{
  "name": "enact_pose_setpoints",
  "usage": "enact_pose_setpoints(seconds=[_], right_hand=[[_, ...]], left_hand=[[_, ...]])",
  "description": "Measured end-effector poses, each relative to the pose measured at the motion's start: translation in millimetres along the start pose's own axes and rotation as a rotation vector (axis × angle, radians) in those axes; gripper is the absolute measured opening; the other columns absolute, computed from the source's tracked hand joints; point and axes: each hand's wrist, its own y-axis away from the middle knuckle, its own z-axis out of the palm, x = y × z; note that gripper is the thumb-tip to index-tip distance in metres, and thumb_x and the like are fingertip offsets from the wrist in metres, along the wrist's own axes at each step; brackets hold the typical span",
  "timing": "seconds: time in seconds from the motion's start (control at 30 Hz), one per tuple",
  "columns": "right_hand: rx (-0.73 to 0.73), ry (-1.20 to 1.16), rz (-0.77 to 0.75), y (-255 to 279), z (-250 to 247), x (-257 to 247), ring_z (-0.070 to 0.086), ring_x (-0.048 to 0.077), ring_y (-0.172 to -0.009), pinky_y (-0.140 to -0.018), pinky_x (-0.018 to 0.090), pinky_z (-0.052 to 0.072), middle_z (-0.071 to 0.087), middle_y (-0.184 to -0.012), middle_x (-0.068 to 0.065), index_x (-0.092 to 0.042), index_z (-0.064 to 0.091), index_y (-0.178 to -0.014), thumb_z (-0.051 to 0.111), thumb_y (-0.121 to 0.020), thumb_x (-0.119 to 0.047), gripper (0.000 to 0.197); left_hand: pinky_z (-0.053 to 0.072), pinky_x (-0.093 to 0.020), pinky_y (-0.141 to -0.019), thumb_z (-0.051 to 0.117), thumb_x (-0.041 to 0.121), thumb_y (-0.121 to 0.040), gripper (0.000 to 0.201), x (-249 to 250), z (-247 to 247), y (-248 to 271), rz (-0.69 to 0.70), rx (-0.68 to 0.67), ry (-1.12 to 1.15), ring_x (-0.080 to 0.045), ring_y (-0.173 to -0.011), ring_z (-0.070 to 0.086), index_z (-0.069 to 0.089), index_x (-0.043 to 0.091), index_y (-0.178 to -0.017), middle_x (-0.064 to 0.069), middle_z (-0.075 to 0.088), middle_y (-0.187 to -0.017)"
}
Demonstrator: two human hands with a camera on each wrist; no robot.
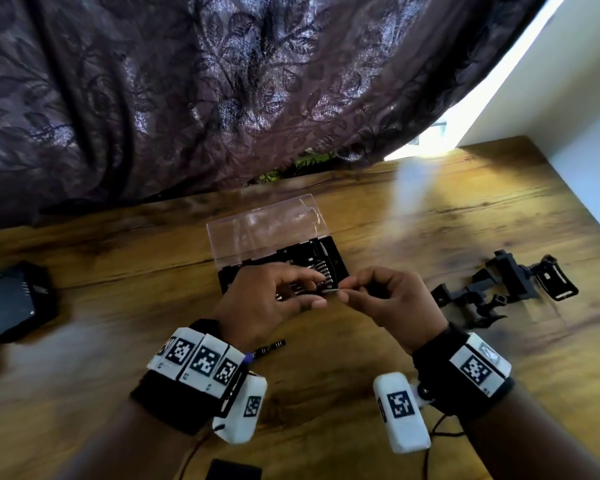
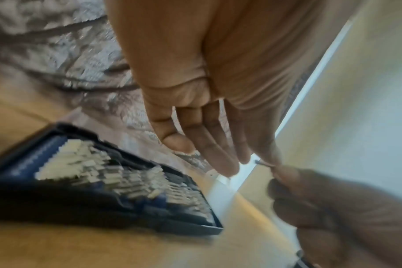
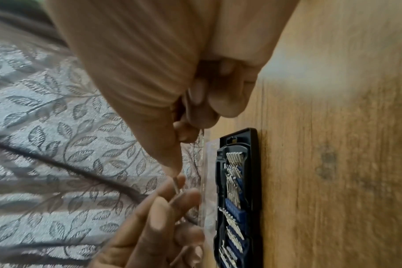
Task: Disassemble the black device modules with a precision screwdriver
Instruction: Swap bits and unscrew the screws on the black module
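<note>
Wooden, warm-grained tabletop (image 1: 413, 209) carried it all. Both hands met just above the open black bit case (image 1: 333, 258), its clear plastic lid (image 1: 264, 226) tipped back toward the dark leaf-patterned curtain (image 1: 187, 81). The right hand (image 1: 399, 303) pinched the thin black precision screwdriver (image 1: 364, 291); the left hand (image 1: 271, 299) pinched a small silver bit (image 1: 331, 291) at its tip. Black device modules (image 1: 510, 285) lay well right, untouched. A dark flat box (image 1: 11, 303) sat far left, and a slim black rod (image 1: 271, 348) peeked from under the left wrist.
</note>
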Motion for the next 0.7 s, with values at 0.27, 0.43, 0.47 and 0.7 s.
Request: enact_pose_setpoints(seconds=[0.27,0.43,0.47,0.7], right_hand=[[-0.073,-0.045,-0.056,16.8,4.3,0.0,0.058,-0.002,-0.058,-0.054,0.01,0.044,0.07,-0.07,-0.012,-0.005,0.076,-0.1,0.076,-0.085,-0.014,0.017],[-0.084,-0.038,-0.053,19.2,0.9,4.8,0.057,-0.002,-0.059,-0.054,0.01,0.044,0.069,-0.073,-0.012,-0.009,0.076,-0.103,0.074,-0.088,-0.011,0.014],[-0.086,-0.033,-0.052,19.4,0.5,4.5,0.056,-0.001,-0.059,-0.054,0.011,0.044,0.069,-0.074,-0.01,-0.012,0.077,-0.102,0.075,-0.088,-0.013,0.014],[-0.163,0.124,-0.073,20.1,10.6,17.3,0.072,0.016,-0.081,-0.07,0.028,0.058,0.077,-0.092,-0.001,-0.02,0.078,-0.1,0.08,-0.083,-0.038,0.025]], left_hand=[[0.051,-0.012,-0.071,0.075,0.032,-0.09,0.013,6.4,16.6,23.7,-0.085,0.018,0.183,0.004,-0.075,0.07,0.08,0.033,-0.103,0.022,0.076,-0.085],[0.05,-0.013,-0.063,0.073,0.032,-0.092,0.013,8.1,17.6,27.3,-0.119,0.039,0.24,0.003,-0.069,0.067,0.08,0.029,-0.102,0.017,0.077,-0.084],[0.048,-0.011,-0.063,0.072,0.03,-0.092,0.013,9.1,17.9,27.7,-0.118,0.04,0.243,0.004,-0.068,0.067,0.08,0.028,-0.103,0.018,0.077,-0.084],[0.046,-0.009,-0.063,0.072,0.026,-0.094,0.01,4.2,28.2,35.8,-0.116,-0.049,0.174,-0.003,-0.069,0.067,0.079,0.029,-0.1,0.022,0.075,-0.083]])
